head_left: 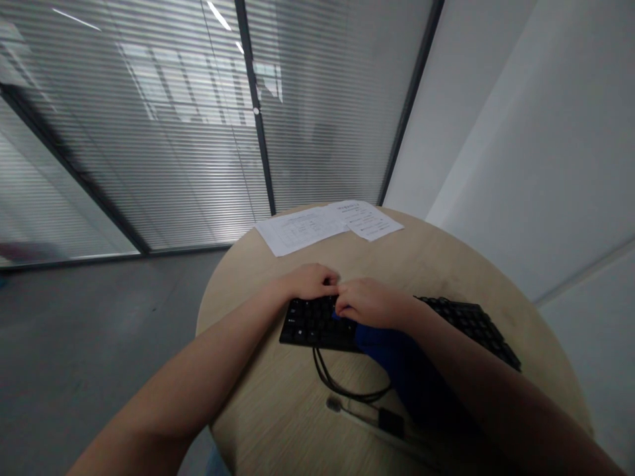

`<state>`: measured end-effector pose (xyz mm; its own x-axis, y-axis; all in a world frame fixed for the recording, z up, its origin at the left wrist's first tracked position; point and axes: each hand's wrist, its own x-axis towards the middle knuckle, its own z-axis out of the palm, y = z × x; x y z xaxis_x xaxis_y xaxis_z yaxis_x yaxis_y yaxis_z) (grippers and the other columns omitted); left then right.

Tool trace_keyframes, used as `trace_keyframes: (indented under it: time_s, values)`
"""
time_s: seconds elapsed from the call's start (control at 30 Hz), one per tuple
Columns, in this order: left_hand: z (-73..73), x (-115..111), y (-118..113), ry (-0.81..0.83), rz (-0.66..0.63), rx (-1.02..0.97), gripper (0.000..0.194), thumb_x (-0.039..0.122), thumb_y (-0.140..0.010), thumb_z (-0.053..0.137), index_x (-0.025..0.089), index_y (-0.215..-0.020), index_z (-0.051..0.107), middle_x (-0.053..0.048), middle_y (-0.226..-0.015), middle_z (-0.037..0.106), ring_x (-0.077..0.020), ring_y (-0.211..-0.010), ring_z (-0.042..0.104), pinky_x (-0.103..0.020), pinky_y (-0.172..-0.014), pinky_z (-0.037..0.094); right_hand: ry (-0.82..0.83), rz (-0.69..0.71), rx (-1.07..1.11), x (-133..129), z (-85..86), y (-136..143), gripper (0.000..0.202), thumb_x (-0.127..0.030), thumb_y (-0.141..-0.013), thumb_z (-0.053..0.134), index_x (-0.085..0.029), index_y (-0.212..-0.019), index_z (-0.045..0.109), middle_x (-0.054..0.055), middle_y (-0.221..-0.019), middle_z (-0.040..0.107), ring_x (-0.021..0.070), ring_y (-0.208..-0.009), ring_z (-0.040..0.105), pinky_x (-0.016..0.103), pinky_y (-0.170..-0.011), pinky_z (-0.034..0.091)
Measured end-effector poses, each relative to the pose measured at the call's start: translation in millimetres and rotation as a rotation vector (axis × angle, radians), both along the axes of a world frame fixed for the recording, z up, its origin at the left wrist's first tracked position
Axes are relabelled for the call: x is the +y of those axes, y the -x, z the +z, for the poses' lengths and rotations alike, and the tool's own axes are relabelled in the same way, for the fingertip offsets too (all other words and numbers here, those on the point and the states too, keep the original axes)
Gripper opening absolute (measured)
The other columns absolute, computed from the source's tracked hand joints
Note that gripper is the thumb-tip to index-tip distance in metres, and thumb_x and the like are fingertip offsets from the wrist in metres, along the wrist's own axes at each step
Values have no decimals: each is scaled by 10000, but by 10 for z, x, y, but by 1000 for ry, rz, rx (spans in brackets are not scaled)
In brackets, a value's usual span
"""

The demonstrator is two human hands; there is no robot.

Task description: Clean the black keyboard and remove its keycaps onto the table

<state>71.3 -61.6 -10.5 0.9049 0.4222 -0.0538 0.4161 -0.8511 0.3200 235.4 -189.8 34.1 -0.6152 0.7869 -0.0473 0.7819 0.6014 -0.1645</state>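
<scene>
A black keyboard (310, 334) lies on the round wooden table, its middle covered by my right hand and forearm. My left hand (311, 281) is closed at the keyboard's far edge, with curled fingers; their tips are partly hidden. Close against it, my right hand (372, 303) is shut on a blue cloth (391, 347) above the keys. A bit of blue shows under the right fingertips, and the rest of the cloth hangs down beneath the forearm. The fingers of both hands meet or nearly meet.
Printed papers (302, 229) lie at the far side of the table (233, 277). A looped black cable (330, 380) is in front of the keyboard. Nearer is a small brush (334, 404), beside a dark block (391, 422). Glass partitions with blinds (198, 165) stand behind.
</scene>
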Motion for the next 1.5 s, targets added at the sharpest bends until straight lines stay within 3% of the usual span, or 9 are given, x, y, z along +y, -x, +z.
trace_keyframes:
  time_s: [0.13, 0.27, 0.4, 0.47, 0.57, 0.77, 0.9, 1.13, 1.5]
  values:
    - [41, -36, -6, 28, 38, 0, 449, 603, -901, 494, 200, -761, 632, -21, -708, 629, -162, -663, 520, -281, -624, 326, 71, -110, 38, -84, 272, -270, 203, -164, -881, 605, -191, -940, 797, 78, -942, 758, 219, -883, 672, 309, -793, 464]
    - [51, -37, -5, 66, 28, -13, 448, 611, -902, 509, 203, -753, 621, -25, -717, 627, -156, -653, 503, -296, -631, 327, 315, -137, 123, -395, 732, -692, 146, -242, -885, 651, -242, -917, 793, 32, -874, 747, 177, -805, 669, 274, -749, 481]
    - [40, -28, -6, 67, 33, -7, 436, 597, -904, 513, 202, -759, 627, -29, -740, 640, -158, -668, 516, -297, -642, 339, 428, -37, 304, -752, 1130, -1071, 224, -376, -944, 637, -243, -844, 787, 32, -767, 686, 128, -716, 640, 238, -692, 468]
    - [29, -24, -9, 60, 38, -2, 420, 581, -904, 517, 201, -765, 632, -27, -745, 646, -156, -667, 519, -294, -647, 344, 426, 121, 439, -825, 1204, -1162, 264, -397, -949, 647, -215, -808, 776, 32, -717, 656, 114, -672, 621, 224, -654, 457]
    - [10, -11, -14, 49, 33, -7, 416, 578, -906, 522, 202, -770, 632, -22, -743, 651, -153, -662, 521, -289, -640, 341, 413, 185, 390, -718, 1085, -1060, 211, -312, -951, 640, -180, -872, 784, 39, -766, 685, 119, -711, 635, 219, -677, 462]
    - [9, -7, -6, 34, 34, -13, 454, 608, -906, 514, 197, -747, 623, -7, -712, 636, -149, -644, 513, -276, -610, 323, 279, -193, -103, -175, 387, -343, 216, -198, -838, 628, -210, -928, 823, 52, -877, 786, 204, -766, 690, 284, -724, 474]
    - [25, -27, -5, 12, 53, -10, 458, 609, -905, 504, 197, -751, 633, -3, -690, 625, -146, -627, 497, -271, -588, 304, 181, -88, -6, -27, 139, -146, 220, -220, -861, 631, -220, -975, 820, 54, -982, 791, 216, -915, 702, 286, -838, 469]
    - [11, -7, -19, 8, 32, -12, 458, 612, -899, 505, 199, -748, 632, -8, -696, 623, -151, -637, 506, -274, -581, 299, 112, -73, -10, 16, -7, -141, 212, -178, -853, 637, -209, -955, 820, 70, -969, 787, 225, -924, 699, 300, -843, 468]
    - [-16, 19, -7, 27, -28, -56, 405, 542, -906, 512, 193, -734, 625, -5, -695, 628, -140, -632, 504, -271, -605, 311, 61, 9, -22, -18, -9, -59, 231, -146, -869, 597, -198, -925, 815, 75, -947, 780, 213, -890, 691, 295, -806, 465]
